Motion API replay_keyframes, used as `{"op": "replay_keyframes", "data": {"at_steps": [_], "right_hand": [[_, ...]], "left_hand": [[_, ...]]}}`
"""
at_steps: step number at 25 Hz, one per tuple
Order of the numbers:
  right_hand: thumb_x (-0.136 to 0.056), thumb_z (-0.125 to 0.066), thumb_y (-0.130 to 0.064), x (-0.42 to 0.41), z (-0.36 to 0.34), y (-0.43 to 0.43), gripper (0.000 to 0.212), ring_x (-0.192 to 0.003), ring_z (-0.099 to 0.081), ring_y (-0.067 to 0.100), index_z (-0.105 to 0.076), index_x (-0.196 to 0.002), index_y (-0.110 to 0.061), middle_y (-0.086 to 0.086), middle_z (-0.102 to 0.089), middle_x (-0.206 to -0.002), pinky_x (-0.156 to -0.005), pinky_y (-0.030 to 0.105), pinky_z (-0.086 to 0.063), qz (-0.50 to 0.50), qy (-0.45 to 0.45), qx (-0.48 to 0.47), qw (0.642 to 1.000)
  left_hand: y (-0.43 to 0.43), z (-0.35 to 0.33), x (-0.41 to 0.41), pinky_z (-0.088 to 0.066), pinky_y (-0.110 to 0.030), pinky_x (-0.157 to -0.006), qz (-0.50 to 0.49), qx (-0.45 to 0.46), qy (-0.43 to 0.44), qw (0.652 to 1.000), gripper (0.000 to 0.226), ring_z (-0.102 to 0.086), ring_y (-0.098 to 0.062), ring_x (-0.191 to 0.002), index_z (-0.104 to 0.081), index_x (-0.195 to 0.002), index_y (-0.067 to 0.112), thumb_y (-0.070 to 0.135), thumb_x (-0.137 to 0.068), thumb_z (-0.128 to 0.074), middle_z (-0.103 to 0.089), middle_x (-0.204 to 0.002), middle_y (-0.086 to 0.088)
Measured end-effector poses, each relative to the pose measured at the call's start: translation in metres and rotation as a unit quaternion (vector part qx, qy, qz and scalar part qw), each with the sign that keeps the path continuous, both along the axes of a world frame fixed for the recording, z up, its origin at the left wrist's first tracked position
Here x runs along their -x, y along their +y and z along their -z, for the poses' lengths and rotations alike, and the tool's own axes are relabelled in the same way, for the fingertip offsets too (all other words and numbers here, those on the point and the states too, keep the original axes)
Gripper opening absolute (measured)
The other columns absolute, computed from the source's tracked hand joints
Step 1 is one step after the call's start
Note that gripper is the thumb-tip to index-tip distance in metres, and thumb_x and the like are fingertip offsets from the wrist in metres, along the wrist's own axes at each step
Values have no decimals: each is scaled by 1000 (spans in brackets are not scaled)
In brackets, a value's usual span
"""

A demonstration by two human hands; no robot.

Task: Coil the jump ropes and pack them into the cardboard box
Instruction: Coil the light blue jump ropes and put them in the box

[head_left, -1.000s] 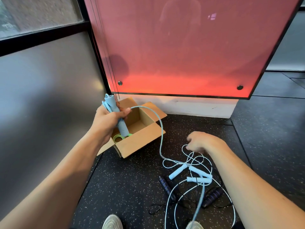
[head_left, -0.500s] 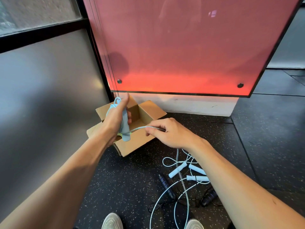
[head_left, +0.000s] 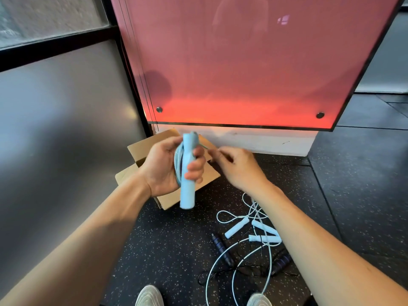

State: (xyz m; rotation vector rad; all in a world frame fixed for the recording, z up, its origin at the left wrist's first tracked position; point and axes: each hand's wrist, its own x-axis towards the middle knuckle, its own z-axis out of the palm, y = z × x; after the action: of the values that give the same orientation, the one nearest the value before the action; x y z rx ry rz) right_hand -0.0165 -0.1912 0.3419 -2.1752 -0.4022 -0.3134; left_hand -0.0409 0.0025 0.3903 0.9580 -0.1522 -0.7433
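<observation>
One wide-angle view looks forward and down from the person's head. The speckled black floor (head_left: 176, 250) lies near, the glossy red panel (head_left: 242, 62) far.

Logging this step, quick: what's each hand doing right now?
Left hand: grips the blue handle and coiled cord.
Right hand: pinches the cord, though blurred.

Watching remotely, I'm counting one cardboard box (head_left: 143, 149), four pale blue handles (head_left: 187, 191) (head_left: 237, 227) (head_left: 263, 227) (head_left: 265, 238), one being held up and three lying on the floor (head_left: 176, 239), two dark handles (head_left: 221, 250) (head_left: 282, 262), two hands (head_left: 167, 166) (head_left: 239, 168), two shoes (head_left: 149, 295) (head_left: 258, 300), and two round bolts (head_left: 159, 109) (head_left: 320, 115) on one red panel (head_left: 242, 62).
</observation>
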Motion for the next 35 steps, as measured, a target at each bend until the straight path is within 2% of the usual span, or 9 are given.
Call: {"op": "replay_keyframes", "data": {"at_steps": [6, 8, 11, 15, 19, 27, 30, 33, 35], "right_hand": [[-101, -45, -54, 17, 5, 32, 48, -52, -48, 15, -73, -79, -21, -7, -51, -54, -60, 32, -42, -170, 254, 79, 949], [-99, -52, -53, 20, -2, 31, 44, -42, -43, 3, -74, -75, -23, -14, -49, -45, -57, 29, -36, -205, 254, 113, 939], [-98, -57, -44, 18, -9, 26, 35, -47, -41, 9, -78, -81, -22, -11, -49, -47, -58, 33, -34, -219, 186, 76, 955], [-89, -75, -35, 2, -5, 8, 16, -59, -53, 7, -79, -80, -22, -8, -67, -64, -61, 31, -43, -101, 59, -31, 993], [-85, -79, -37, -10, -2, -4, 15, -60, -51, -1, -72, -73, -31, -16, -66, -62, -59, 22, -40, -26, 34, -181, 983], [-106, -46, -34, 11, 3, 32, 31, -51, -41, 10, -72, -92, -25, -10, -49, -56, -51, 25, -34, -162, 281, -8, 946], [-103, -48, -45, 15, 3, 31, 40, -50, -39, 10, -76, -90, -20, -5, -45, -58, -53, 29, -32, -208, 307, 10, 929], [-97, -59, -43, 12, -1, 26, 27, -64, -52, 7, -78, -82, -31, -4, -68, -69, -66, 34, -42, -184, 155, 43, 970], [-96, -65, -34, 5, 0, 20, 16, -68, -57, 10, -79, -88, -29, -2, -73, -77, -65, 31, -43, -122, 68, -1, 990]], "left_hand": [[3, 1, -15, -44, -33, -79, -322, 192, -21, 927, 30, -50, -19, -70, -47, -95, 10, 35, -101, -32, -51, -81, -7], [14, 10, -24, -46, -34, -76, -414, -24, -115, 903, 35, -53, -18, -68, -51, -94, 10, 36, -105, -30, -55, -78, -5], [22, 30, -27, -51, -38, -82, -272, -546, -293, 736, 52, -62, -21, -71, -62, -88, 7, 40, -106, -27, -66, -77, -6], [8, 29, -8, -51, -37, -72, 30, -445, -172, 878, 58, -57, -26, -60, -58, -87, 4, 40, -107, -18, -59, -71, -14], [-2, 5, 3, -47, -30, -52, 64, -177, -55, 981, 63, -42, -21, -41, -55, -73, 1, 44, -101, -18, -44, -54, -12], [5, 2, -12, -42, -35, -91, -221, 137, -90, 962, 47, -54, -20, -80, -53, -123, 7, 41, -105, -26, -53, -87, -7], [21, 10, -26, -44, -39, -100, -367, -92, -196, 905, 40, -59, -21, -89, -58, -115, 14, 38, -107, -27, -60, -89, -6], [37, 30, -31, -47, -45, -98, -272, -557, -300, 725, 44, -64, -29, -98, -63, -88, 16, 44, -104, -32, -66, -93, -12], [32, 37, -20, -51, -43, -92, -91, -586, -258, 763, 54, -66, -28, -86, -65, -90, 8, 45, -105, -29, -67, -86, -12]]}}
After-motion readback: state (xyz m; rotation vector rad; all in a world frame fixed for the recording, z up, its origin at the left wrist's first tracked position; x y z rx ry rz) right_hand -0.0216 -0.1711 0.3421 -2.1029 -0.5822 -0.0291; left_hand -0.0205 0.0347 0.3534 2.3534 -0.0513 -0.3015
